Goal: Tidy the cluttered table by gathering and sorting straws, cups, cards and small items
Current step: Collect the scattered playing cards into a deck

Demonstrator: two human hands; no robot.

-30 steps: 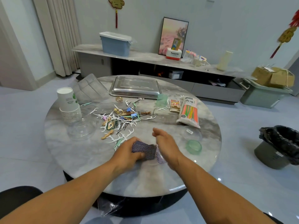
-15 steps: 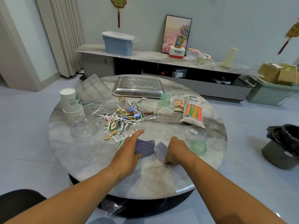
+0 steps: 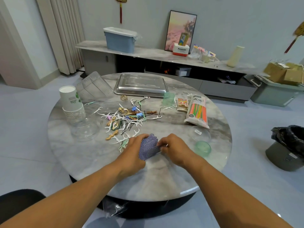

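Cards (image 3: 148, 148): blue-backed stack at near table edge, gripped in your left hand (image 3: 131, 151), right hand (image 3: 175, 148) pinching its edge. Gathering early: floss picks and clips (image 3: 126, 119) scattered; straw pack (image 3: 198, 111), paper cups (image 3: 71, 102) unsorted.

Marble table (image 3: 164, 178): tray (image 3: 139, 85), cups (image 3: 71, 104), straws (image 3: 198, 111), perhaps floss-picks (image 3: 126, 119).

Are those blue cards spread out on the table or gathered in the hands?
Gathered. The blue cards sit bunched, roughly fanned, between the left hand and right hand.
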